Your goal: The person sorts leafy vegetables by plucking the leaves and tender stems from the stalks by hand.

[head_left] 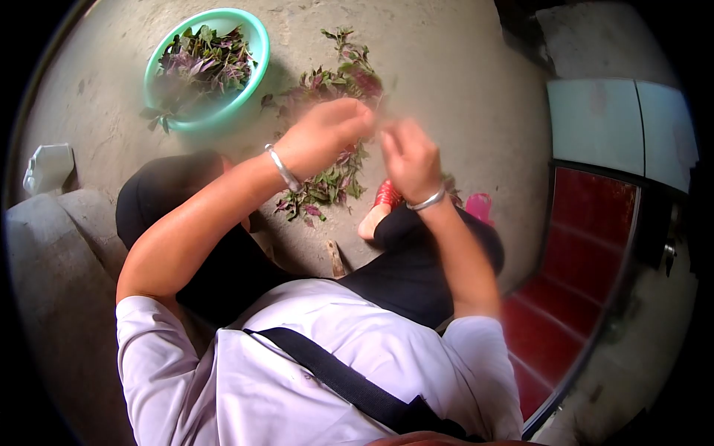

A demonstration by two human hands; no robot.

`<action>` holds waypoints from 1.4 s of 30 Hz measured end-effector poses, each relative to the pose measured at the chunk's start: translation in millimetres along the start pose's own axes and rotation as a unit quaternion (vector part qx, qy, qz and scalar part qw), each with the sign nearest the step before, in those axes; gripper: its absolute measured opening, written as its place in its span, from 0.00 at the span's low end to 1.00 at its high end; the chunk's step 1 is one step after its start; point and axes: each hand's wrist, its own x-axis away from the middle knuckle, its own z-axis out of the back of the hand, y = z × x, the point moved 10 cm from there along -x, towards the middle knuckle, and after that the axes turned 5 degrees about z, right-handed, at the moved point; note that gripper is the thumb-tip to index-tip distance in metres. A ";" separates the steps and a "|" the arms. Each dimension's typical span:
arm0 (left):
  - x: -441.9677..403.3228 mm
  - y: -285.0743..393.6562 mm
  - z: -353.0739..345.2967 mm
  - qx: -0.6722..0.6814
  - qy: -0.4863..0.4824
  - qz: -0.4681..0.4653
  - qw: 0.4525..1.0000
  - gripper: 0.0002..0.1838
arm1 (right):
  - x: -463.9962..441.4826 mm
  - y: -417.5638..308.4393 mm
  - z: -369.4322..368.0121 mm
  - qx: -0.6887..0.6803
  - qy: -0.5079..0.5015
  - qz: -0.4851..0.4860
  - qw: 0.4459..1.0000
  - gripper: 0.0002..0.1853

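My left hand (331,134), a silver bangle on its wrist, is raised over a pile of green and purple leafy stems (327,182) on the floor. Its fingers are drawn together in a pinch. Close beside it, my right hand (413,160) has fingers curled and pressed together, with a bangle on that wrist too. Whatever lies between the fingertips is blurred, and I cannot make it out. Up to the left, a mint-green plastic basin (262,56) holds a heap of similar leaves (208,59), some hanging over its near rim.
The floor (461,89) is bare concrete. A small piece of wood (335,258) lies between my legs, near a foot in a red sandal (387,195). A pink object (480,207) shows beyond my right knee. At left stands a whitish plastic container (49,169); red tiles (587,245) line the right.
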 end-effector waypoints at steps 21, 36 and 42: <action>40.7 -90.9 -39.3 -0.718 -0.177 0.031 0.672 0.19 | 160.1 219.3 41.2 0.216 0.013 -0.351 0.911 0.04; 59.7 -85.8 -59.2 -0.739 -0.234 -0.005 0.632 0.17 | 190.8 280.4 -101.4 0.134 -0.269 -0.387 0.872 0.10; 56.2 -69.0 -55.7 -0.734 -0.207 -0.024 0.646 0.16 | 117.1 261.4 -218.3 -0.084 -0.137 -0.383 0.910 0.08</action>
